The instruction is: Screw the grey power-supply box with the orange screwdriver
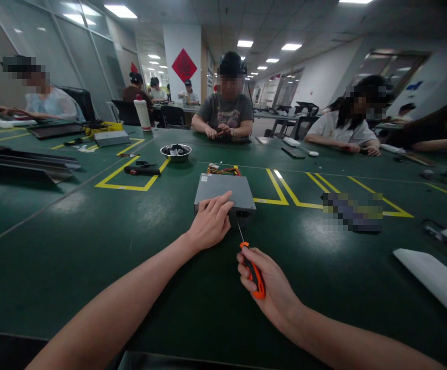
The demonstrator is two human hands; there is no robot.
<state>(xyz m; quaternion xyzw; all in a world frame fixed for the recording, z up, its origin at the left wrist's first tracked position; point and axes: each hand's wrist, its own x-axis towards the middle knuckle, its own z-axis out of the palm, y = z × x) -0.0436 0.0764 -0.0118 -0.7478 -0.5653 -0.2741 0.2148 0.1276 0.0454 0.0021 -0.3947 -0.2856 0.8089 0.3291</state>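
A grey computer power supply (227,190) lies on the green table in front of me, with its coloured cables (225,170) at the far side. My left hand (211,221) is on its near left corner, fingers across the top edge and thumb lower at the front face, holding it. In my right hand (262,270) is an orange and black screwdriver (255,275), fingers wrapped round the handle. Its thin shaft points up at the near face of the power supply. Whether the tip touches a screw is too small to tell.
A metal bowl (175,152) of small parts stands beyond, left of the power supply. Black tools (142,169) lie within yellow tape. Metal panels (23,163) are at the left, a white panel (435,280) at the right. A person (225,113) sits opposite; others sit around.
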